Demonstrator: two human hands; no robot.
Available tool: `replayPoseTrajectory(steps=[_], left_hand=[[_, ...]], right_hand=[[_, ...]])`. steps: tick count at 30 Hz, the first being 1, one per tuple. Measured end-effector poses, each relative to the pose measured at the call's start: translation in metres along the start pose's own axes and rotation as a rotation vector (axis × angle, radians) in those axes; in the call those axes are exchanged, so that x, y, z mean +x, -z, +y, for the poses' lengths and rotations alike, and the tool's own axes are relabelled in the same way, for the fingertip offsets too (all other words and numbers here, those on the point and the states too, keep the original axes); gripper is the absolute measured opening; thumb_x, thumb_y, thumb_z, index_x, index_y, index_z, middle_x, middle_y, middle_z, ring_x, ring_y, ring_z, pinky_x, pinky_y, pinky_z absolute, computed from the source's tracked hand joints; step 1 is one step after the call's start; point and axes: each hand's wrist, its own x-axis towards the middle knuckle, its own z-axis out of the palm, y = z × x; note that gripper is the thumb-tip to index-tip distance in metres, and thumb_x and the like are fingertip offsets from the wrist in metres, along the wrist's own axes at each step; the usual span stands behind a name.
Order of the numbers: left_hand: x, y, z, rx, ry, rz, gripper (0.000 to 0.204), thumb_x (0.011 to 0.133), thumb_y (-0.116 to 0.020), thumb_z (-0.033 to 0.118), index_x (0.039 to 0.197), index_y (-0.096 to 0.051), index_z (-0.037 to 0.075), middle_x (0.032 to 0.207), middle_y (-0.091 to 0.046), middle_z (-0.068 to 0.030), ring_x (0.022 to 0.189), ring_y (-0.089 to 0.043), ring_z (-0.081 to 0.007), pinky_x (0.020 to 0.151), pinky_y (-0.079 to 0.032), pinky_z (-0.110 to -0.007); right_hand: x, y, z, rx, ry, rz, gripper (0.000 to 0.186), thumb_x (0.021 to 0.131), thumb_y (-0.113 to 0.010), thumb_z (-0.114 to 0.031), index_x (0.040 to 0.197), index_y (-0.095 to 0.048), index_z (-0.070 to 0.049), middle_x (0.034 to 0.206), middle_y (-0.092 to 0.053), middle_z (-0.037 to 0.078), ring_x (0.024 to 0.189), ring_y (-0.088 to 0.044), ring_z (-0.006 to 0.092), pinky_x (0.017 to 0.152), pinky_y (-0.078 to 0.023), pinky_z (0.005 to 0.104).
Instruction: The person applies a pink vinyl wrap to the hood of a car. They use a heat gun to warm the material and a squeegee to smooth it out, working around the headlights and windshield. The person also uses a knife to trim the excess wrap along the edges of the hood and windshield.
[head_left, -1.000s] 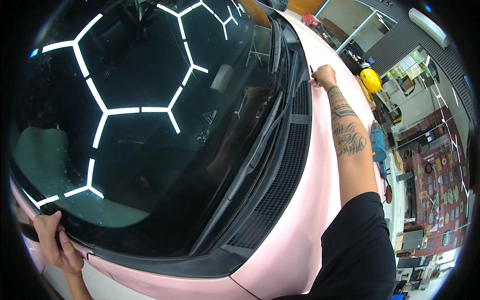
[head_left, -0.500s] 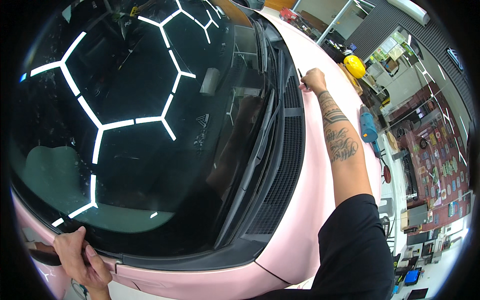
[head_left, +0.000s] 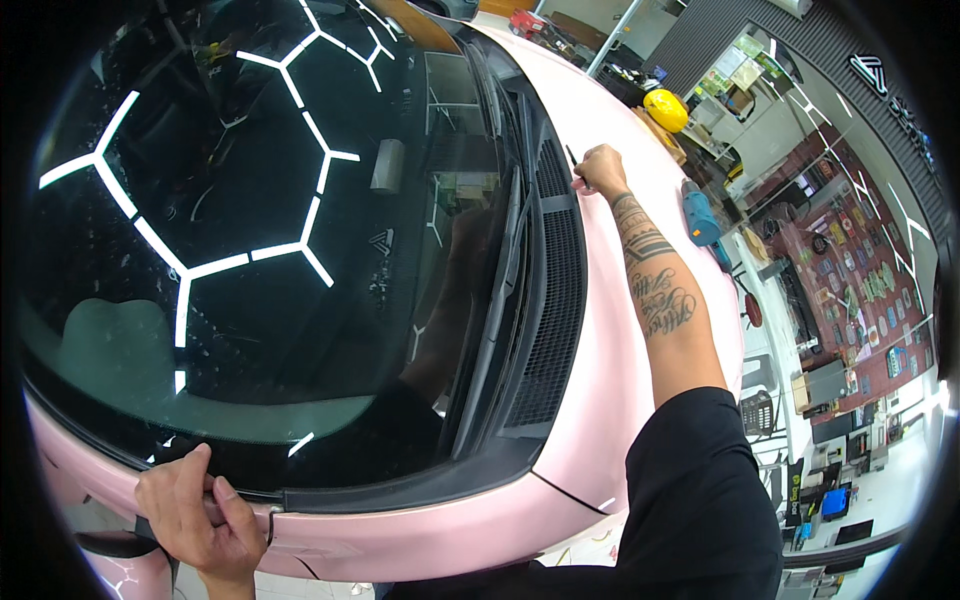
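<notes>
My right hand (head_left: 600,170) is closed around a slim dark tool (head_left: 570,156), whose thin end sticks out past the fingers; its exact kind is too small to make out. That hand rests at the edge of the pink car hood (head_left: 615,300), beside the black cowl grille (head_left: 552,330). My left hand (head_left: 205,515) lies on the pink pillar at the windshield's lower left corner, fingers bent and thumb apart, with nothing visible in it. Between the hands spreads the dark windshield (head_left: 240,210), covered in bright light reflections.
A blue power tool (head_left: 700,212) sits by the hood's far right edge. Beyond are a yellow rounded object (head_left: 665,110), a white table and shelving. Wiper arms (head_left: 490,310) run along the windshield base. A pink side mirror (head_left: 125,560) is below my left hand.
The view has shifted, so the car appears further left. My left hand has slid along the pillar toward the windshield's corner. My right hand stays by the grille, still gripping the tool.
</notes>
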Motion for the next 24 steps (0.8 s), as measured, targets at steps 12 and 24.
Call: replayPoseTrajectory(steps=[12, 24], left_hand=[[0.002, 0.003, 0.0, -0.076, -0.03, -0.012, 0.025, 0.073, -0.058, 0.005, 0.097, -0.059, -0.003, 0.073, -0.054, -0.0115, 0.068, -0.051, -0.0261, 0.065, -0.036, -0.037], [0.002, 0.007, -0.002, -0.161, -0.03, -0.051, 0.027, 0.068, -0.062, 0.007, 0.094, -0.061, -0.001, 0.075, -0.053, -0.0106, 0.072, -0.051, -0.0265, 0.066, -0.036, -0.037]], right_hand=[[-0.069, 0.011, 0.002, 0.021, -0.027, 0.012, 0.01, 0.075, -0.058, 0.006, 0.067, -0.061, 0.009, 0.06, -0.064, 0.019, 0.054, -0.067, 0.0222, 0.043, -0.055, 0.0305], [-0.139, 0.017, -0.006, 0.073, -0.122, 0.037, 0.012, 0.076, -0.057, 0.007, 0.064, -0.059, 0.009, 0.06, -0.063, 0.019, 0.055, -0.068, 0.0224, 0.042, -0.054, 0.0305]])
